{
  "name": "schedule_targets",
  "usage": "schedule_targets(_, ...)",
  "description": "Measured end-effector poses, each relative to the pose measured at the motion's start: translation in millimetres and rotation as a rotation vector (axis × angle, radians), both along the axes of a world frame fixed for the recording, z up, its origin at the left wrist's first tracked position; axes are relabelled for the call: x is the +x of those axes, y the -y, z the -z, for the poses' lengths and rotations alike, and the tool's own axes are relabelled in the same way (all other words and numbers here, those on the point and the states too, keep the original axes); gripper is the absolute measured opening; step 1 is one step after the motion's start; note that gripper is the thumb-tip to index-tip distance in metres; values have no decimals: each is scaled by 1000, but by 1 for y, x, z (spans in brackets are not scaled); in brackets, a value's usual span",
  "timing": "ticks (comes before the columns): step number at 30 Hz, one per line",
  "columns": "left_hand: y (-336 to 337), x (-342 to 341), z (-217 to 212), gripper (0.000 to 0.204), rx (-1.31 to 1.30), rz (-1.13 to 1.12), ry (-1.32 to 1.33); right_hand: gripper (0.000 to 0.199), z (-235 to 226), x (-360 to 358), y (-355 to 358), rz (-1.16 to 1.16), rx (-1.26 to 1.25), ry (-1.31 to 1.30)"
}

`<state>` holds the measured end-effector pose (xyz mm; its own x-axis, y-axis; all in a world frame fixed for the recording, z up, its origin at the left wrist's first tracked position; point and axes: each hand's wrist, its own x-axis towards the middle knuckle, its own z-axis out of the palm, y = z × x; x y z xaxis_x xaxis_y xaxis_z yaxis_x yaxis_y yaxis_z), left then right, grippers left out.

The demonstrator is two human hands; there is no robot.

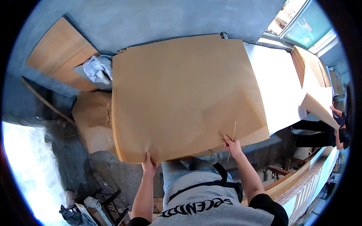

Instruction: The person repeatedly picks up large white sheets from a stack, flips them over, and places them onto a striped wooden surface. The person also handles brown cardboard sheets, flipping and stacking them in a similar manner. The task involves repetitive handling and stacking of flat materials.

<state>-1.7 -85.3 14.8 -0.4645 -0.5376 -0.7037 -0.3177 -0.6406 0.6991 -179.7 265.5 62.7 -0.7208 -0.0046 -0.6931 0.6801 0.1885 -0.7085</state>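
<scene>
A large brown paper sheet [177,90] lies in front of me on a stack of similar sheets. My left hand [149,164] grips its near edge, thumb on top and fingers underneath. Farther right, my right hand [232,146] closes at the same edge, with a thin pale stick [235,132] between thumb and fingers. Whether it also pinches the paper, I cannot tell. A darker rectangular patch marks the sheet's right part. Past the stack's right side lies a white sheet [277,83].
At right, another person [337,130] holds the edge of a curled brown and white sheet [319,109]. Crumpled brown paper [94,120] and a wooden board [62,52] are at left. A window [309,24] is at the far right; long wooden strips [301,180] lie lower right.
</scene>
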Motion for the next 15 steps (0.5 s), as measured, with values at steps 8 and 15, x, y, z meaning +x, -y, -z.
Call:
schedule_targets(8, -31, 21, -7, 11, -279, 255, 210, 19, 41, 49, -30, -357, 377, -282)
schedule_targets(15, -3, -34, -6, 23, -217, -109, 135, 23, 44, 18, -4, 70, -31, -162)
